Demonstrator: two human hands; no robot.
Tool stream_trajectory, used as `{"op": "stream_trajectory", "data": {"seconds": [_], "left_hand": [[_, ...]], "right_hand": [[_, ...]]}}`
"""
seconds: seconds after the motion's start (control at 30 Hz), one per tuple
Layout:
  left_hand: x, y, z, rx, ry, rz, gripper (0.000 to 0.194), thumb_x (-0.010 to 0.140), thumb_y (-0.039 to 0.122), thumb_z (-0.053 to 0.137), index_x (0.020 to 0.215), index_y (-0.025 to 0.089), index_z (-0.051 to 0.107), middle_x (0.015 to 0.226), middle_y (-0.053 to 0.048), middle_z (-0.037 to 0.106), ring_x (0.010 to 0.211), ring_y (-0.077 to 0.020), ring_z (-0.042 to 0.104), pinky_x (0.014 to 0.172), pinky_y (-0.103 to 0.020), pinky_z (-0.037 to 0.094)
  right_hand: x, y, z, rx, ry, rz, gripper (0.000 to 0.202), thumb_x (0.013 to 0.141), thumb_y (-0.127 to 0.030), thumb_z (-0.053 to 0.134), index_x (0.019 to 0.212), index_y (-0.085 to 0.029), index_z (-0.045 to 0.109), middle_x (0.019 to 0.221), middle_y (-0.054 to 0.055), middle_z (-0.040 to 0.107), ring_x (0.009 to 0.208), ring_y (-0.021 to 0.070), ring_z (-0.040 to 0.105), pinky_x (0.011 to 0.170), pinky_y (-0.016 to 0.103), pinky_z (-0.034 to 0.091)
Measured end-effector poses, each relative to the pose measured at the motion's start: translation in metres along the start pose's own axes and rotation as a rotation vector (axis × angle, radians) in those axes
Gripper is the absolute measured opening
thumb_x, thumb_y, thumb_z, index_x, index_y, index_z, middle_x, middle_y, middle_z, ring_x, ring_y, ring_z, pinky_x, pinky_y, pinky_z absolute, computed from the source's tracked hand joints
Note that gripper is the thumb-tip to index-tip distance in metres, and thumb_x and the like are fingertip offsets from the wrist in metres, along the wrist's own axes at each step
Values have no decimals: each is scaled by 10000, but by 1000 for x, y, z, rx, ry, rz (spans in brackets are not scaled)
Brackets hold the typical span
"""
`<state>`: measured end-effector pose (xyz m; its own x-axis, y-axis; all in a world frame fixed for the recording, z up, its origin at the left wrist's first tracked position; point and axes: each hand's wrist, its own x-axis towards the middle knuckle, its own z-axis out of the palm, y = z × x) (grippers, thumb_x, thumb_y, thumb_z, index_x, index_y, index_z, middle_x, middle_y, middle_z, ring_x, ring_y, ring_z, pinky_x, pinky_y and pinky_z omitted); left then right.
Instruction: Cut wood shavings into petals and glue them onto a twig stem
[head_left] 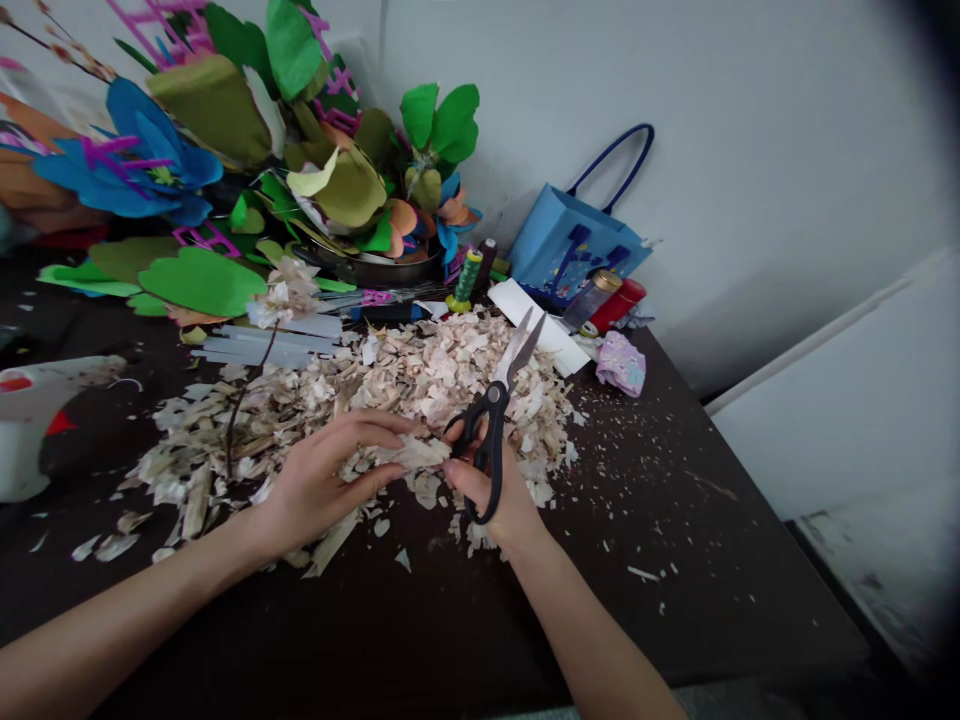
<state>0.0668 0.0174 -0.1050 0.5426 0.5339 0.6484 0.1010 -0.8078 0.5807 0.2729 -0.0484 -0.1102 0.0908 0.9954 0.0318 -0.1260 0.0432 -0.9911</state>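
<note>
Head view: two bare hands, one pale dry piece [420, 453], one pair of black-handled scissors [495, 395]. Left hand [319, 480]: forearm rising from lower left, fingers stretched rightward, thumb beneath, fingertips pinching the piece's left end. Right hand [514, 500]: forearm angled in from lower right, fingers curled through the scissor handles, thumb tip at the piece's right end; blades slightly parted, pointing away beyond the fingers. Pale piece: between the two sets of fingertips. Heap of dry flakes [442, 370]: beneath and beyond the fingers. Stemmed pale flower [285, 295]: beyond the left fingers.
</note>
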Motion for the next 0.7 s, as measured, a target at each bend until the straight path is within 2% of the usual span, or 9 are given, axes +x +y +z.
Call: {"op": "stream_trajectory", "data": {"seconds": [0.17, 0.3, 0.43, 0.57, 0.7], "left_hand": [[3, 6, 2, -166, 46, -163, 220, 904, 108, 653, 1065, 243, 589, 1120, -77, 703, 1105, -217, 683, 932, -355, 576], [5, 8, 4, -262, 54, -295, 194, 904, 165, 667, 1085, 229, 638, 1173, -113, 676, 1171, -247, 653, 930, -356, 590], [4, 8, 5, -275, 37, -383, 169, 903, 204, 664, 1070, 217, 682, 1215, -133, 658, 1122, -255, 681, 860, -352, 626], [3, 6, 4, -135, 31, -298, 95, 900, 147, 642, 927, 220, 697, 1149, -109, 698, 1090, -243, 695, 840, -340, 617], [-1, 3, 2, 12, 25, -48, 240, 889, 16, 563, 937, 231, 659, 1135, -87, 713, 1045, -200, 708, 872, -327, 599]], "right_hand": [[-1, -1, 0, -7, -5, 27, 300, 733, -350, 772, 939, -232, 589, 798, -14, 531, 628, 139, 485, 583, 279, 394], [-1, 5, -3, -40, 24, 18, 308, 738, -353, 781, 963, -238, 606, 834, -1, 560, 653, 146, 504, 589, 280, 420], [-1, 6, -1, 6, 29, 11, 299, 754, -366, 788, 964, -247, 612, 834, 8, 598, 692, 167, 571, 635, 305, 477], [1, 4, 2, 69, -2, -3, 300, 758, -398, 801, 933, -246, 610, 830, 9, 608, 689, 167, 581, 630, 306, 485], [1, 6, 2, 132, 30, -26, 278, 821, -422, 766, 960, -244, 605, 814, 0, 608, 610, 139, 534, 563, 284, 455]]}}
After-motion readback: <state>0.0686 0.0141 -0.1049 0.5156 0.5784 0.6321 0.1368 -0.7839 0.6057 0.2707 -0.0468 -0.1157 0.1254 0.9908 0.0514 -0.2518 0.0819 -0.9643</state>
